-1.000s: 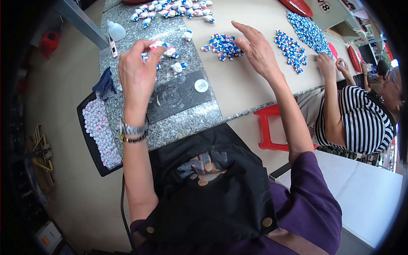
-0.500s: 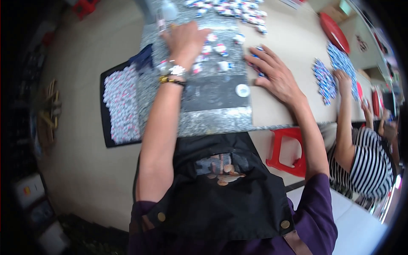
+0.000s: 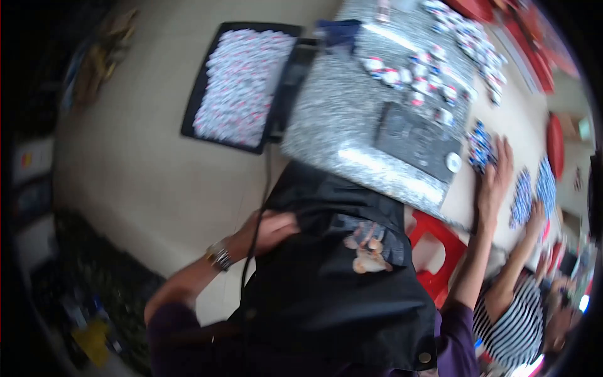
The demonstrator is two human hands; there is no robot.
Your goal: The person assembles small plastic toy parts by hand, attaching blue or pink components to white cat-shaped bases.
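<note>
Your right hand (image 3: pixel 493 182) lying flat with fingers spread, touching little shiny blue-white pieces (image 3: pixel 480 146) at 11 o'clock, your left hand (image 3: pixel 267 231) curling on the soft black apron (image 3: pixel 339 295).

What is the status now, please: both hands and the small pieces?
Left hand down at the black apron, off the table. Right hand flat on table beside blue-white pieces. Nothing gripped that shows. Picture blurred.

Tray to the left, tabletop to the right.
The tray (image 3: pixel 242 81) is set on the floor left of the tabletop (image 3: pixel 352 119); a stool (image 3: pixel 440 251) is placed beneath its near edge.
</note>
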